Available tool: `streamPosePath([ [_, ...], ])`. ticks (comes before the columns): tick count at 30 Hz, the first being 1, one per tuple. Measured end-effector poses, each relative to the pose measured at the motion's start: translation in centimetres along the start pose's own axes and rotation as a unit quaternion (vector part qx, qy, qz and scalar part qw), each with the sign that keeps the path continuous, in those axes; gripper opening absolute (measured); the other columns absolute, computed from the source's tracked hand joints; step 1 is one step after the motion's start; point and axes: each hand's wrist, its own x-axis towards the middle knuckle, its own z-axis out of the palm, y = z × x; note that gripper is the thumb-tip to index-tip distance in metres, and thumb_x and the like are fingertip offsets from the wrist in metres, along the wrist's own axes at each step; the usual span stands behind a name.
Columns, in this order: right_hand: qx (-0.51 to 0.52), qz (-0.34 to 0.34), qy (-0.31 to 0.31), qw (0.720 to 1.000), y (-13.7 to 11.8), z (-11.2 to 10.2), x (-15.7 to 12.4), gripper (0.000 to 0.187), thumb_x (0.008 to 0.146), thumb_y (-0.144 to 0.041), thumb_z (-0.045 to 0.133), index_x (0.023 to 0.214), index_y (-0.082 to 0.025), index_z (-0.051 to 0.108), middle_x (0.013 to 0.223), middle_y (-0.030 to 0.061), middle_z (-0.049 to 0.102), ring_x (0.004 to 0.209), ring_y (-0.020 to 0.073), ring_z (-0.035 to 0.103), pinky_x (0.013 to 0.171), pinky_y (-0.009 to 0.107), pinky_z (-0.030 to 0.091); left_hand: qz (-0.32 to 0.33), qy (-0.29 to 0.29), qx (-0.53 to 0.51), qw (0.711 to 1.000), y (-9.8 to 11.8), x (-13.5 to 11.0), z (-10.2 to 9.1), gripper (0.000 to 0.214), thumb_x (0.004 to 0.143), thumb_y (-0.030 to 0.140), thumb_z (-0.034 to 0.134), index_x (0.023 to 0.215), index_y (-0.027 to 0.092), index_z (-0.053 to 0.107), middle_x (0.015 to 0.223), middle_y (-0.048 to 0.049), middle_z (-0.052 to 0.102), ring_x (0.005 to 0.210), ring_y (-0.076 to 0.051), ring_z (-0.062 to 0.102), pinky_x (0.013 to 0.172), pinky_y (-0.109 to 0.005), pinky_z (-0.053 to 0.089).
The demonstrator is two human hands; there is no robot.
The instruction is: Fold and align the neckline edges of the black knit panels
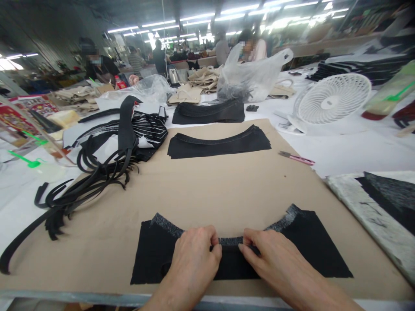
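Observation:
A black fabric panel (311, 246) with a concave upper edge lies flat near the front of the brown board. Along that curve runs a speckled grey-black strip (231, 241), lying over the panel's edge. My left hand (197, 255) pinches the strip and edge just left of the middle, thumb against bent fingers. My right hand (267, 250) pinches the same edge slightly to the right, a short gap from the left. Both hands cover parts of the strip and the panel beneath them.
Black panels (220, 144) are piled further back on the brown board (207, 185), with another pile (209, 113) behind. Tangled black strips (97, 172) lie left. Pink-handled snips (296, 158), a white fan (333, 101) and a stone slab (372, 216) stand right. Other people work in the background.

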Motion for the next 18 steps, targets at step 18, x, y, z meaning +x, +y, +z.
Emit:
streamPosePath([
  [18,-0.04,-0.004,-0.011,0.999,-0.27,0.15,0.17,0.021,0.094,-0.02,0.051,0.078,-0.02,0.064,0.074,0.0058,0.069,0.074,0.0269,0.066,0.057,0.031,0.027,0.012,0.013,0.02,1.0,-0.54,0.44,0.72,0.015,0.077,0.024,0.051,0.071,0.024,0.065,0.073,-0.0008,0.069,0.075,-0.02,0.063,0.061,-0.028,0.03],
])
